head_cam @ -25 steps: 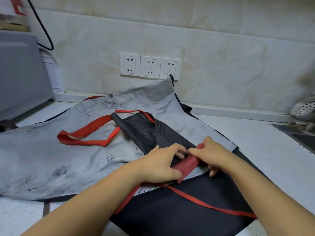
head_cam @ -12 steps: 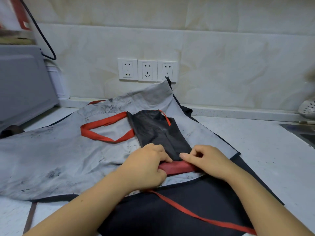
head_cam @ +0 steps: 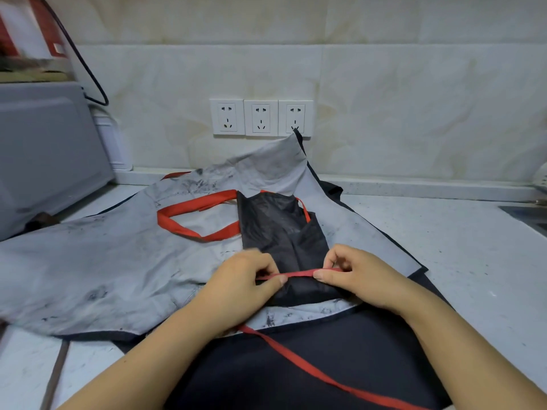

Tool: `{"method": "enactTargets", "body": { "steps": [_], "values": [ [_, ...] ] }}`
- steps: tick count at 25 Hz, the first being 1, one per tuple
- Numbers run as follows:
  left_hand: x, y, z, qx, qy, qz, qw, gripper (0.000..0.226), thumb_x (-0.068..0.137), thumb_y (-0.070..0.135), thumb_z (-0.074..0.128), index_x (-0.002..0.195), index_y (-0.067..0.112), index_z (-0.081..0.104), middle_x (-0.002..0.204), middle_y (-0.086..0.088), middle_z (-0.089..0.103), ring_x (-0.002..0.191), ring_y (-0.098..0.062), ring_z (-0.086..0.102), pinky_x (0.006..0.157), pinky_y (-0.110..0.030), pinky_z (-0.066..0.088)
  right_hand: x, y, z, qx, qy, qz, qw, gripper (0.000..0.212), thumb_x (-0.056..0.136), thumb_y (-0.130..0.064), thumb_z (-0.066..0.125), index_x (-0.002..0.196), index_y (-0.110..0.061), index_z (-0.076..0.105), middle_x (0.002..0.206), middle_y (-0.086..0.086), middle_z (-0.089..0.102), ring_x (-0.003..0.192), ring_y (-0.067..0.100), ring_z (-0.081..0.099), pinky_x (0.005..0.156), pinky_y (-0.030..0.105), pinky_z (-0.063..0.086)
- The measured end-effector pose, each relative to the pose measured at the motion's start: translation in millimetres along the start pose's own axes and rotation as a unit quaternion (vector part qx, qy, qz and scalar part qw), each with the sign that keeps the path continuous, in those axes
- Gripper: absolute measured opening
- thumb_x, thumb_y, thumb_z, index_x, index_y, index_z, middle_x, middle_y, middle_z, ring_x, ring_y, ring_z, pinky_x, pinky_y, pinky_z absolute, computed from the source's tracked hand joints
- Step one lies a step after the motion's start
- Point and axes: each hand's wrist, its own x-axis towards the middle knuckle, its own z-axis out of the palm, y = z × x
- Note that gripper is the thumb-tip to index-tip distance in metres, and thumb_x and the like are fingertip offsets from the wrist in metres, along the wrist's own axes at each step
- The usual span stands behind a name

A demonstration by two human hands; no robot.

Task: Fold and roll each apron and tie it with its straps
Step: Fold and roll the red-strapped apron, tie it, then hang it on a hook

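The folded apron (head_cam: 284,241) lies on a spread apron (head_cam: 103,261), with a neck loop (head_cam: 189,220) at its left, an appliance (head_cam: 44,149) farther left, sockets (head_cam: 260,117) behind it, and the left hand (head_cam: 245,281) and right hand (head_cam: 361,279) pinching a strap (head_cam: 299,273) across its near end

Worktop (head_cam: 444,241): pale speckled stone with dark smudges, meeting the wall at a raised lip.
Sockets (head_cam: 261,117): three white ones, side by side on the wall.
Wall (head_cam: 414,99): cream marbled tiles, stained.
Appliance (head_cam: 44,149): grey box at the far left.
Cable (head_cam: 88,75): black, looping beside the appliance.
Sink (head_cam: 529,216): metal edge, far right.
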Motion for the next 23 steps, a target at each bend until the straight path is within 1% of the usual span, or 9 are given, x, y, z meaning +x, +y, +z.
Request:
{"method": "enactTargets", "body": {
  "steps": [2, 4, 8, 11, 14, 16, 18, 21, 23],
  "values": [
    [2, 1, 3, 0.015, 0.026, 0.011, 0.999, 0.004, 0.087, 0.041, 0.065, 0.087, 0.037, 0.066, 0.088, 0.015, 0.051, 0.090, -0.003, 0.049, 0.080, -0.020, 0.040, 5, -1, 7, -0.044, 0.047, -0.019, 0.998, 0.019, 0.079, -0.041, 0.074, 0.076, -0.026, 0.063, 0.090, -0.007, 0.054, 0.070, 0.002, 0.051, 0.070, 0.016, 0.041],
    [4, 3, 4, 0.019, 0.031, 0.008, 0.999, 0.004, 0.089, 0.039, 0.063, 0.093, 0.039, 0.065, 0.086, 0.015, 0.052, 0.088, -0.001, 0.049, 0.078, -0.023, 0.042, 4, -2, 8, -0.039, 0.051, -0.042, 0.997, 0.014, 0.079, -0.040, 0.074, 0.076, -0.030, 0.065, 0.094, -0.007, 0.055, 0.075, 0.000, 0.053, 0.075, 0.015, 0.042],
    [6, 0, 5, 0.006, 0.035, -0.016, 0.999, 0.012, 0.088, 0.047, 0.062, 0.085, 0.037, 0.068, 0.090, 0.015, 0.059, 0.090, -0.003, 0.054, 0.083, -0.032, 0.047, -5, -3, 3, -0.016, -0.042, -0.027, 0.999, 0.020, 0.073, -0.040, 0.080, 0.090, -0.038, 0.070, 0.104, -0.013, 0.053, 0.094, -0.004, 0.053, 0.081, 0.011, 0.038],
    [4, -8, 5, -0.002, 0.008, 0.016, 1.000, 0.040, 0.076, 0.069, 0.059, 0.099, 0.038, 0.069, 0.098, 0.020, 0.057, 0.098, 0.001, 0.052, 0.090, -0.022, 0.043, 2, -2, 4, -0.018, -0.005, -0.034, 0.999, 0.009, 0.081, -0.038, 0.073, 0.089, -0.035, 0.070, 0.099, -0.013, 0.060, 0.094, -0.002, 0.057, 0.081, 0.013, 0.040],
    [3, -12, 6, -0.007, 0.008, 0.029, 1.000, 0.046, 0.078, 0.058, 0.070, 0.118, 0.037, 0.062, 0.109, 0.019, 0.052, 0.107, -0.001, 0.043, 0.093, -0.013, 0.032, 6, -4, 9, 0.022, 0.035, 0.000, 0.999, 0.012, 0.087, -0.042, 0.065, 0.089, -0.031, 0.065, 0.091, -0.009, 0.066, 0.087, 0.009, 0.061, 0.071, 0.019, 0.045],
    [6, -11, 7, -0.013, 0.041, 0.023, 0.999, 0.031, 0.084, 0.048, 0.067, 0.113, 0.036, 0.060, 0.107, 0.017, 0.057, 0.103, -0.002, 0.045, 0.089, -0.018, 0.035, 9, -1, 14, -0.006, 0.079, 0.006, 0.997, 0.019, 0.088, -0.047, 0.062, 0.086, -0.028, 0.059, 0.090, -0.002, 0.063, 0.084, 0.016, 0.060, 0.068, 0.024, 0.046],
    [8, -8, 8, -0.005, 0.043, 0.006, 0.999, 0.020, 0.087, 0.047, 0.063, 0.104, 0.035, 0.061, 0.099, 0.016, 0.060, 0.098, -0.005, 0.045, 0.084, -0.023, 0.038, 9, 2, 15, -0.032, 0.095, -0.009, 0.995, 0.022, 0.085, -0.049, 0.064, 0.083, -0.028, 0.059, 0.095, -0.004, 0.056, 0.087, 0.014, 0.058, 0.074, 0.023, 0.046],
    [12, -10, 9, 0.007, 0.023, -0.022, 0.999, 0.018, 0.091, 0.050, 0.055, 0.097, 0.034, 0.060, 0.094, 0.015, 0.061, 0.094, -0.007, 0.048, 0.080, -0.026, 0.040, 6, 3, 10, -0.012, 0.053, -0.007, 0.998, 0.024, 0.076, -0.049, 0.073, 0.089, -0.031, 0.065, 0.104, -0.013, 0.051, 0.092, 0.003, 0.056, 0.075, 0.014, 0.041],
    [12, -11, 10, 0.009, 0.019, -0.028, 0.999, 0.023, 0.093, 0.052, 0.049, 0.092, 0.032, 0.059, 0.092, 0.013, 0.061, 0.090, -0.008, 0.053, 0.081, -0.031, 0.045, 6, 4, 8, -0.022, 0.041, -0.009, 0.999, 0.021, 0.078, -0.047, 0.073, 0.087, -0.029, 0.068, 0.095, -0.014, 0.057, 0.083, 0.000, 0.058, 0.067, 0.010, 0.043]
  ]
}}
